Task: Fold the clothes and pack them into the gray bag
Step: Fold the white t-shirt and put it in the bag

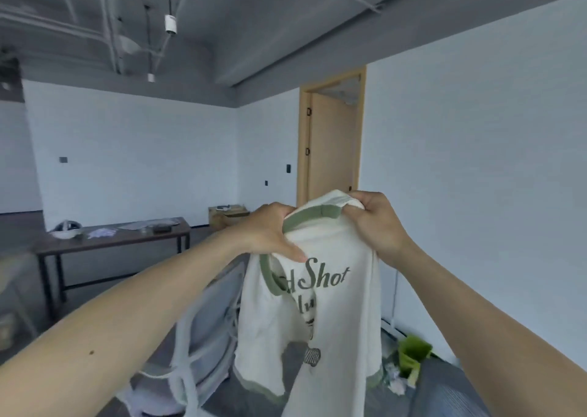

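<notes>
A cream T-shirt (333, 315) with green collar and sleeve trim and dark green lettering hangs in the air in front of me. My left hand (270, 232) grips it at the collar's left side, thumb pressed on the chest. My right hand (378, 219) clutches the bunched shoulder fabric at the top right. The shirt's body and sleeves dangle loosely below both hands. A gray fabric surface (451, 391) shows at the bottom right; I cannot tell if it is the gray bag.
A white chair (206, 330) with a pale garment over it stands just behind the shirt, low left. A dark table (111, 241) with small items stands at the left wall. A green bin (413, 353) and crumpled paper lie at the right wall. A wooden door (330, 143) is ahead.
</notes>
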Motion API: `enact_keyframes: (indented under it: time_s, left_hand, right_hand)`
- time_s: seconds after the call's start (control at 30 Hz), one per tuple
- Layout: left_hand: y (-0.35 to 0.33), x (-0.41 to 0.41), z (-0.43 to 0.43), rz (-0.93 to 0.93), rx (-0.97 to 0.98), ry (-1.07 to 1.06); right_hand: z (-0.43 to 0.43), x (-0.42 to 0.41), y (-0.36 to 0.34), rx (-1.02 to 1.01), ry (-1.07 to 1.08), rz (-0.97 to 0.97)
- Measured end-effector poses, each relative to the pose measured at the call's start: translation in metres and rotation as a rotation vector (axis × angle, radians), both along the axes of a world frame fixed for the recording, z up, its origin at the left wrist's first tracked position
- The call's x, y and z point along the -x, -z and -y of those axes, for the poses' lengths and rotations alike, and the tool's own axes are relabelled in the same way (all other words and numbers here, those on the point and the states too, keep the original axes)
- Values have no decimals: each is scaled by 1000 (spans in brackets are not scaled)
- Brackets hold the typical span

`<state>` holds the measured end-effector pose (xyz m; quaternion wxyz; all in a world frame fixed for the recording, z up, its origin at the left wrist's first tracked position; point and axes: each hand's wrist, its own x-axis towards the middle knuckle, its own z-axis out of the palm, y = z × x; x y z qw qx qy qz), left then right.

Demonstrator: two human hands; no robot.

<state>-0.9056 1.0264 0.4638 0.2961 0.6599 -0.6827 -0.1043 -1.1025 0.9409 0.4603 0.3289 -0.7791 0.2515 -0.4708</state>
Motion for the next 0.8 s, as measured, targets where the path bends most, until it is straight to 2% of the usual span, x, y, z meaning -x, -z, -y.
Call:
enact_keyframes:
  time_s: [0.1,0.23,0.4,0.7,0.8]
  left_hand:
    - [10,-72,-56,169,-89,-152]
    - [25,-174,-145,193,-180,-387]
    - [39,-284,-265,190,-136,-649]
    - [67,-379,-440,6,136,-1122]
    - [78,-395,-477,-74,146,-1270]
  right_hand:
    - [-21,-71,-10,-2,2,0]
    - [-54,-168,-12,-44,-84,15]
    - [-98,-285,-6,-11,-201,-27]
    - [-179,-464,25,49,-498,-179]
    - [-200,-519,37,78,-610,-197]
